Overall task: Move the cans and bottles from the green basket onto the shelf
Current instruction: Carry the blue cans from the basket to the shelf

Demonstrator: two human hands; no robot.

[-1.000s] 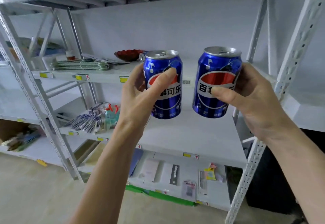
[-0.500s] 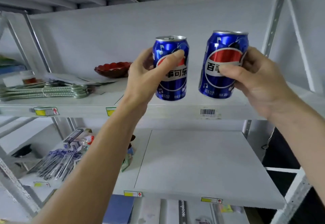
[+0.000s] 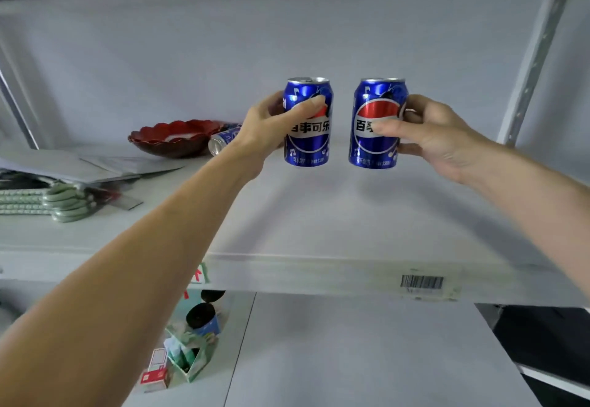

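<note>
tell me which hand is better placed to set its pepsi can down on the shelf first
Right, narrowly. The right hand holds its Pepsi can upright over bare shelf. The left hand holds its can equally upright, but a tipped can and red bowl lie just beside it.

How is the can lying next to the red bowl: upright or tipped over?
Tipped over. The can beside the red bowl lies on its side, its silver end facing the camera.

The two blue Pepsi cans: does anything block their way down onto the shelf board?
Nothing visible does. The shelf board is bare below the left can and right can. The red bowl and a lying can sit off to the left.
</note>
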